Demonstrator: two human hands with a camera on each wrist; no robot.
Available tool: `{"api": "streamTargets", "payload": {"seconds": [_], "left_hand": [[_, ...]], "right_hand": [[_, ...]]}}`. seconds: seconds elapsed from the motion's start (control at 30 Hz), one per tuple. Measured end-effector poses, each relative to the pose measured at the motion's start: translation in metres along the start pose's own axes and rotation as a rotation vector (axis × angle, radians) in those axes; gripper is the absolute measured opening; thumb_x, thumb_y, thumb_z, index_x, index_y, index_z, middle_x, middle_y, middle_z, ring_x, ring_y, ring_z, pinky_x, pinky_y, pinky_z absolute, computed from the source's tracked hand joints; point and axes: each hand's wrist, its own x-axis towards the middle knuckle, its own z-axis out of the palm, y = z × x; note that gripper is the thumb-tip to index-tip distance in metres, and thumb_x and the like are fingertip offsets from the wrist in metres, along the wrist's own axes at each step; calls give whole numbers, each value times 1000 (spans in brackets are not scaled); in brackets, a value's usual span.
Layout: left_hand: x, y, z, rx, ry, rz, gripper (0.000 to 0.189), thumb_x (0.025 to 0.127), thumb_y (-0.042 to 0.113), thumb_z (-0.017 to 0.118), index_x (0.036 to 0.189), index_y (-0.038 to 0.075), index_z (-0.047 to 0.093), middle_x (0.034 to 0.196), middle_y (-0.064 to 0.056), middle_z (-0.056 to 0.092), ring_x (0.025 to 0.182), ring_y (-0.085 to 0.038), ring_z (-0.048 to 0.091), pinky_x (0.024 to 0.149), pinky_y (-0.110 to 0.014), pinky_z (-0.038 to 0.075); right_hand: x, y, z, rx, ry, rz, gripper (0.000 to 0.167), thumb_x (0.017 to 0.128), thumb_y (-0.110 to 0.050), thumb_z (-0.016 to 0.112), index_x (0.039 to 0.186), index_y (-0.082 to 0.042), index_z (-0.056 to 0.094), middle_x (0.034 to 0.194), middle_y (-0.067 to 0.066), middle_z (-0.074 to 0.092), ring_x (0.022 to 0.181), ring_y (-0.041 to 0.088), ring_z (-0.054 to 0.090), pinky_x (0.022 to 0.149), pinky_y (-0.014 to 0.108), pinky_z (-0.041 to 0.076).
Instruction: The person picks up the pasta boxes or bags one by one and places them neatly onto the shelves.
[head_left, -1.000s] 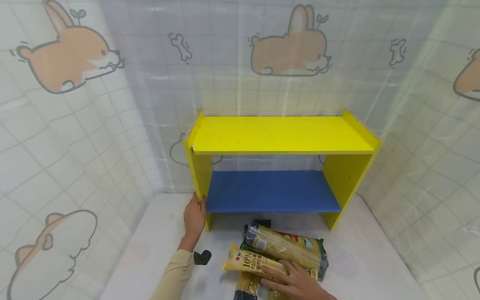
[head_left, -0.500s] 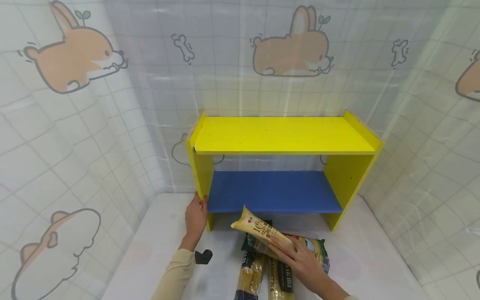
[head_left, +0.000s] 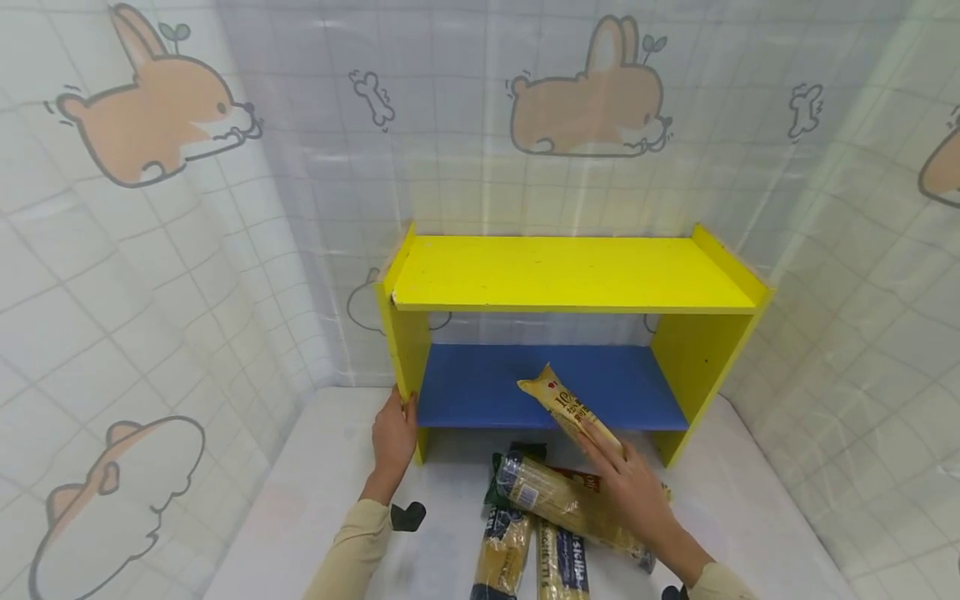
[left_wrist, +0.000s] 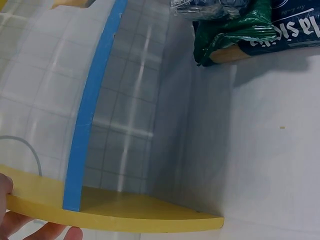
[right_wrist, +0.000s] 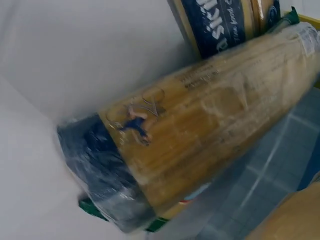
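My right hand grips a yellow packet of noodles, tilted up in front of the blue lower board of a yellow shelf. With thumb and fingers on either side, my left hand holds the shelf's left side panel. Below the right hand lie several pasta packets in a loose pile. A clear spaghetti packet with dark ends lies slantwise on top. Two more packets, a left one and a right one, point toward me. The right wrist view shows the pile blurred.
A white table surface lies under the shelf and pile. Curtains with printed dogs surround it on the back and sides. A black heart-shaped mark shows beside my left sleeve.
My right hand has lifted the yellow noodle packet off the pile and carried it up and to the right, to the front of the blue board. My left hand stays on the side panel.
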Motion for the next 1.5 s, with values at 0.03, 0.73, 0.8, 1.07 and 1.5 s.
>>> {"api": "streamTargets", "payload": {"seconds": [0.03, 0.73, 0.8, 1.07, 1.5], "left_hand": [[0, 0, 0, 0, -1, 1, 27, 105, 19, 57, 121, -3, 59, 105, -28, 73, 92, -44, 72, 77, -56, 58], [2, -1, -3, 11, -33, -12, 31, 107, 20, 54, 125, -5, 58, 107, -29, 72, 93, -45, 72, 77, -56, 58], [2, 0, -4, 9, -35, -16, 31, 107, 20, 54, 125, -5, 57, 107, -29, 72, 94, -45, 72, 78, -57, 58], [0, 1, -3, 3, -44, -26, 30, 106, 21, 55, 125, -3, 57, 111, -28, 72, 97, -44, 72, 80, -56, 58], [1, 0, 0, 23, -30, -40, 30, 107, 22, 54, 125, -1, 58, 104, -25, 71, 84, -40, 71, 69, -53, 57]], "right_hand": [[1, 1, -1, -14, 4, 19, 91, 68, 21, 70, 151, -10, 49, 160, 12, 45, 94, 30, 63, 77, 44, 54], [38, 5, -12, -75, -79, 323, 53, 93, -17, 75, 143, -13, 57, 138, 16, 65, 80, 48, 63, 51, 51, 50], [39, 5, -12, -79, -94, 331, 50, 95, -21, 73, 142, -15, 58, 141, 17, 63, 81, 50, 62, 51, 51, 50], [42, 11, -12, -99, -161, 400, 49, 98, -28, 70, 143, -17, 56, 143, 19, 61, 85, 54, 62, 52, 54, 48], [42, 20, -10, -80, -201, 472, 49, 101, -30, 61, 147, -17, 51, 149, 19, 56, 98, 60, 59, 61, 63, 50]]}}
